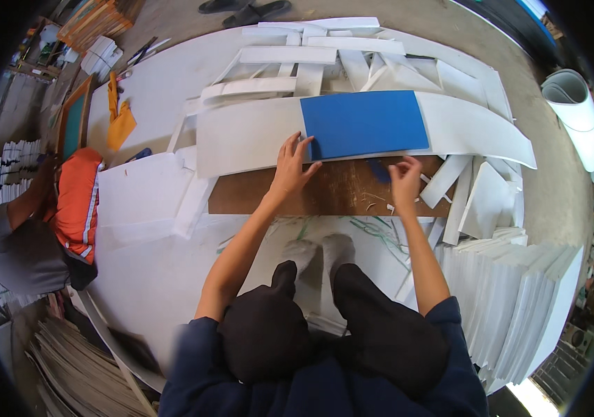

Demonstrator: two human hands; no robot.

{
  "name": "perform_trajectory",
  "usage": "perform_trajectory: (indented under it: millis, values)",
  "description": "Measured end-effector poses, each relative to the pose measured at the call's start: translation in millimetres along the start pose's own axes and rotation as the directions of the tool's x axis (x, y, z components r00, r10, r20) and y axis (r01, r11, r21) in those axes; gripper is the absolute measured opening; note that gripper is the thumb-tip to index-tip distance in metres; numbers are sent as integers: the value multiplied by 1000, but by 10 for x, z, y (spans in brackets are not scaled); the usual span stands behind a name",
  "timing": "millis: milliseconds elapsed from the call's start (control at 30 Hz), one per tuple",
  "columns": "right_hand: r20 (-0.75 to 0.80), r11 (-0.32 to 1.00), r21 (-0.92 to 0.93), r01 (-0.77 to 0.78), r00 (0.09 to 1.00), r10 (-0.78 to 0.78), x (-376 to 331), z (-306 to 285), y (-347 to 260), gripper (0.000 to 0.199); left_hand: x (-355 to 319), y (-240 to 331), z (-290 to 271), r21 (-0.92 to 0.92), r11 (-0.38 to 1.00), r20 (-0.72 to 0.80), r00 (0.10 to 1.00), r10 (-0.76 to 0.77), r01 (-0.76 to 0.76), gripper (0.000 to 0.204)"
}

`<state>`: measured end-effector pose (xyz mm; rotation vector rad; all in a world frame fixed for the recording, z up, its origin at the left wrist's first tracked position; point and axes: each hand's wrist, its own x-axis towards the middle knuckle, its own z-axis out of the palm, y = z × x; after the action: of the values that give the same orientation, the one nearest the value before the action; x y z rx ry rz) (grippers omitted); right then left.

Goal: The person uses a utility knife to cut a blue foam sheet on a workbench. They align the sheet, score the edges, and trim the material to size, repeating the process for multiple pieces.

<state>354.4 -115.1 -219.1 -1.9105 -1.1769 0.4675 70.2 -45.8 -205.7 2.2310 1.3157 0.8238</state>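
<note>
Your left hand (291, 167) lies spread, pressing the blue sheet's (365, 124) near-left corner; the sheet runs left to right. Your right hand (404, 179) pinches a small blue offcut (379, 171) just below its near edge.

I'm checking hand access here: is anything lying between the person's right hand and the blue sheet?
Nothing visible blocks it. The right hand sits just below the blue sheet, over the brown board, pinching a small blue piece. The left hand already presses the sheet's lower-left corner.

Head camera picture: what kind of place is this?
Probably a small workshop for cutting sheet material. A flat blue rectangular sheet lies on long white boards, cut white strips pile up behind, and stacked white panels stand nearby.
</note>
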Motion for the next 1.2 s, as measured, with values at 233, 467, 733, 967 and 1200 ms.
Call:
perform_trajectory:
  millis: [233,467,733,967,1200]
  values:
    - [152,878,-321,354,935,-321,-202,76,-359,48,-56,-281,-246,-52,982,-143,972,-188,182,47]
    - [-40,874,-469,129,985,-167,-73,-705,-143,46,-237,-735,-739,313,761,-529,770,-358,569,54]
    - [40,901,-392,184,982,-183,1252,-250,-12,69,-162,-1118,-1154,171,704,-471,685,-556,689,49]
    - [101,844,-516,143,989,-106,996,-138,-121,83,-524,-672,-842,-2,797,-317,755,-574,604,36]
    - [124,828,-544,134,989,-78,394,-99,-170,83,-564,-371,-707,-495,624,-20,710,-704,605,36]
